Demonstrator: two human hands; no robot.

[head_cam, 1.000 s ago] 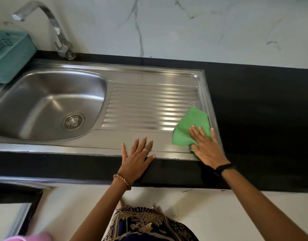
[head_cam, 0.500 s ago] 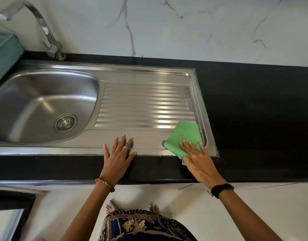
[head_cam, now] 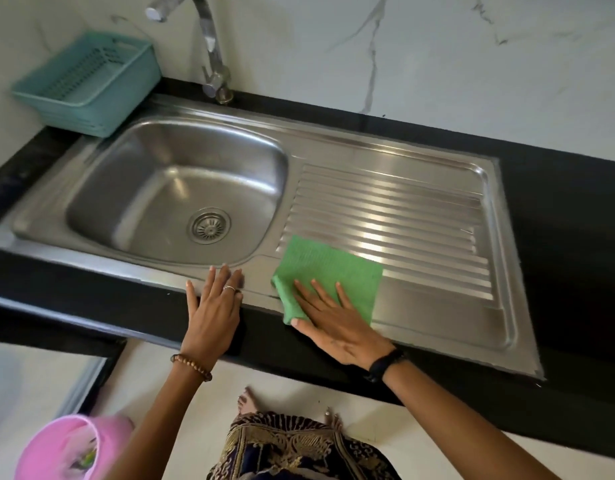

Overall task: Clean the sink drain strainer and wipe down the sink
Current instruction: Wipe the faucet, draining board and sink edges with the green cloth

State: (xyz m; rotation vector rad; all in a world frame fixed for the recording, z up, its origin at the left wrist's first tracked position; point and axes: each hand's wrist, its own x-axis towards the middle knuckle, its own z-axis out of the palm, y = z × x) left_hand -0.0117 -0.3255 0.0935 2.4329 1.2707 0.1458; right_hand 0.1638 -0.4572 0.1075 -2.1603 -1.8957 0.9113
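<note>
The right hand (head_cam: pixel 337 327) lies flat, palm down, fingers straight and slightly spread, pressing one green cloth (head_cam: pixel 328 277) onto the near left corner of the ribbed drainboard (head_cam: pixel 403 216); the grip is wide, nothing pinched, and the thumb lies along the cloth's folded near edge. The forearm reaches in from the lower right, with one black band (head_cam: pixel 382 367) at the wrist. The left hand (head_cam: pixel 212 311) also rests flat, grip wide and holding nothing, fingertips on the steel front rim just beside the cloth, palm over the black tabletop (head_cam: pixel 559 237) edge. It carries one ring (head_cam: pixel 229 288) and one beaded bracelet (head_cam: pixel 191 365). The sink (head_cam: pixel 334 140) is one steel unit with one basin (head_cam: pixel 153 188) on the left. One drain strainer (head_cam: pixel 208 225) sits seated in the basin floor, well apart from both hands. One faucet (head_cam: pixel 209 46) stands behind the basin. One teal basket (head_cam: pixel 87 83) sits at the far left corner. One pink container (head_cam: pixel 70 448) shows blurred at lower left.
</note>
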